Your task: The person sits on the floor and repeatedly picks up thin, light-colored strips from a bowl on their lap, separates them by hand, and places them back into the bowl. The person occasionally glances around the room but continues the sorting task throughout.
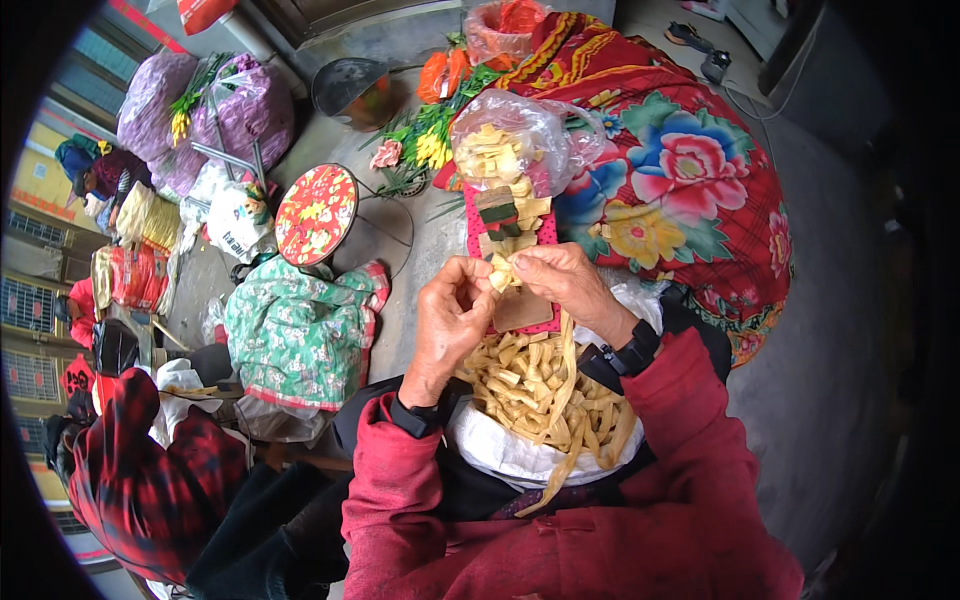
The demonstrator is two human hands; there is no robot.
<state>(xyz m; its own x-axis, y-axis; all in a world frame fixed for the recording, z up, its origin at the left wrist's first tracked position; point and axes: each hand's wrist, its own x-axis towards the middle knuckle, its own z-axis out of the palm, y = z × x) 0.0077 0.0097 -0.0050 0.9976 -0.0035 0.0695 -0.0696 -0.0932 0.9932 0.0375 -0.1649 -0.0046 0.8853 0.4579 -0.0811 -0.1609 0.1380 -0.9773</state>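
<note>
My left hand (459,311) and my right hand (559,281) meet in front of me, their fingertips pinching a small folded piece of pale yellow strip (502,274). A long strip hangs below my right hand into a white sack (510,454) on my lap, which holds many knotted or folded tan strips (540,382). Under my hands lies a pink dotted board (551,232) with a brown block (523,309) and a dark green and red block (498,214). Beyond it, a clear plastic bag (555,112) holds pale folded pieces (487,154).
A flowered red cloth (690,165) covers something at right. At left stand a round flowered stool (316,215), a green patterned cloth (300,337) and purple-filled bags (244,112). A person in a plaid jacket (150,480) sits close on the left; more people are farther off.
</note>
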